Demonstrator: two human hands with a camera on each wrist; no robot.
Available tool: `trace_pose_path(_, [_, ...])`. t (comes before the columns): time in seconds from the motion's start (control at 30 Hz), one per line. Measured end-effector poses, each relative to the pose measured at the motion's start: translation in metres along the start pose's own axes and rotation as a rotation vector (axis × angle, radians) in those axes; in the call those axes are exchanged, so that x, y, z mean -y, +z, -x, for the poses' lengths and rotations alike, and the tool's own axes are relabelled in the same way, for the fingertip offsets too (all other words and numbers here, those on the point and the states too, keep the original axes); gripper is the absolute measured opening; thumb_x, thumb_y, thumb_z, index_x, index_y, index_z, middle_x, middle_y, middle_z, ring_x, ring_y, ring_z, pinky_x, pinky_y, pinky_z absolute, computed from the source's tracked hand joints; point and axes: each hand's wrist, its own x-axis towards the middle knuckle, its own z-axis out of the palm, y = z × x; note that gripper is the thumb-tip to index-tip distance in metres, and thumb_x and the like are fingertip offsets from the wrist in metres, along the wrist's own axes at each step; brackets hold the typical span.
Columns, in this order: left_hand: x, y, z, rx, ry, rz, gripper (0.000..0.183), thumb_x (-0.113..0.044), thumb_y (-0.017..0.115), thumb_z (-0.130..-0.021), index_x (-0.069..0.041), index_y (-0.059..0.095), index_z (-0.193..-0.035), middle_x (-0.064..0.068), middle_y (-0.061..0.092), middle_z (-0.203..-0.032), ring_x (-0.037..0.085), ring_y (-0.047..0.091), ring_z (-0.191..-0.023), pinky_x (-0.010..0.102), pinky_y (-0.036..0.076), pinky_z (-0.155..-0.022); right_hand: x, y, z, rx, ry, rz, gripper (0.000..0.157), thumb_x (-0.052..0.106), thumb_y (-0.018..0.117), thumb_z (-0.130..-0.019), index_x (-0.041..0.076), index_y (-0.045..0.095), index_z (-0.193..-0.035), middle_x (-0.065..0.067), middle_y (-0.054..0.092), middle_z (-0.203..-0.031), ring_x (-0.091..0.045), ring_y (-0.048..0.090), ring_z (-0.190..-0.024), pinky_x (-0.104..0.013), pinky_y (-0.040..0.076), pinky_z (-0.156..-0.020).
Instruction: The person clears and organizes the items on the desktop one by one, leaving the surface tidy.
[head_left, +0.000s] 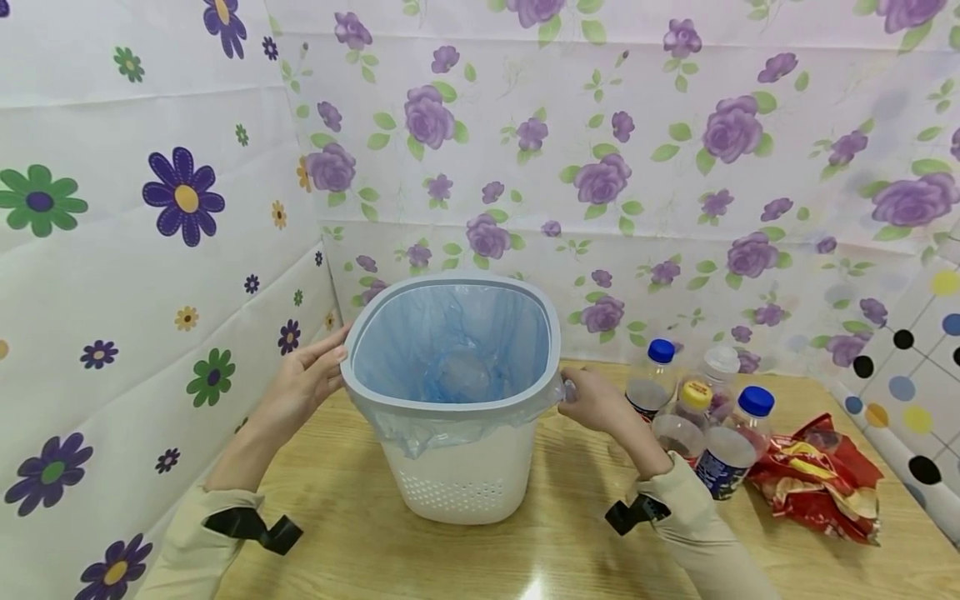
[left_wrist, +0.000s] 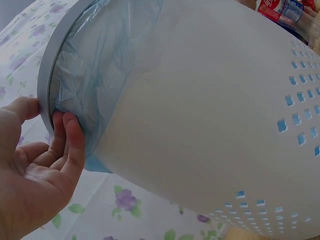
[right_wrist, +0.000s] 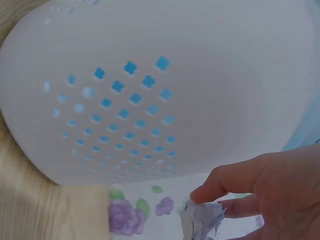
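A white waste bin (head_left: pixel 465 479) with a grey rim (head_left: pixel 450 407) and small holes stands on the table. Its translucent blue liner (head_left: pixel 461 350) folds over the rim and hangs outside. My left hand (head_left: pixel 303 379) grips the rim on the left side; in the left wrist view its thumb lies on the rim and its curled fingers (left_wrist: pixel 74 137) tuck under it against the liner. At the right side, just below the rim, my right hand (head_left: pixel 596 400) pinches a crumpled pale bunch of thin film (right_wrist: pixel 200 220), beside the liner's overhang. Its lower part is cut off in the right wrist view.
Several clear plastic bottles (head_left: pixel 727 458) with blue, yellow and white caps stand right of my right forearm. A crumpled red snack bag (head_left: pixel 817 483) lies beside them. Flowered cloth (head_left: pixel 487 167) hangs behind the wooden table (head_left: pixel 577 533), and another cloth (head_left: pixel 135 333) hangs on the left.
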Motion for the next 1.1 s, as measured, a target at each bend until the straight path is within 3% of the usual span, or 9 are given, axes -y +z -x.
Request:
trace_pose_path(0.5, [0.001, 0.001, 0.000, -0.001, -0.008, -0.005, 0.060, -0.021, 0.044, -0.104, 0.010, 0.017, -0.149, 0.025, 0.010, -0.159, -0.004, 0.059, -0.113, 0.015, 0.049, -0.097, 0.003, -0.014, 0.005, -0.047, 0.004, -0.126, 0.029, 0.016, 0.067, -0.088, 0.002, 0.064, -0.113, -0.017, 0.068, -0.105, -0.021, 0.055, -0.078, -0.034, 0.048, -0.067])
trace_pose_path(0.8, [-0.001, 0.000, -0.001, -0.004, -0.006, -0.011, 0.060, -0.022, 0.043, -0.104, 0.009, 0.017, -0.149, 0.025, 0.010, -0.159, -0.004, 0.059, -0.112, 0.015, 0.049, -0.097, 0.009, -0.024, 0.008, -0.085, -0.013, -0.105, 0.031, 0.016, 0.064, -0.090, 0.002, 0.064, -0.117, -0.019, 0.068, -0.112, -0.024, 0.062, -0.087, -0.039, 0.052, -0.072])
trace_pose_path(1.1, [0.000, 0.000, 0.000, -0.001, -0.017, 0.004, 0.061, -0.021, 0.044, -0.104, 0.009, 0.017, -0.149, 0.023, 0.010, -0.160, -0.004, 0.059, -0.113, 0.015, 0.049, -0.097, 0.020, -0.041, 0.011, -0.103, -0.004, -0.116, 0.035, 0.015, 0.060, -0.092, 0.001, 0.060, -0.124, -0.020, 0.066, -0.115, -0.019, 0.053, -0.069, -0.031, 0.045, -0.062])
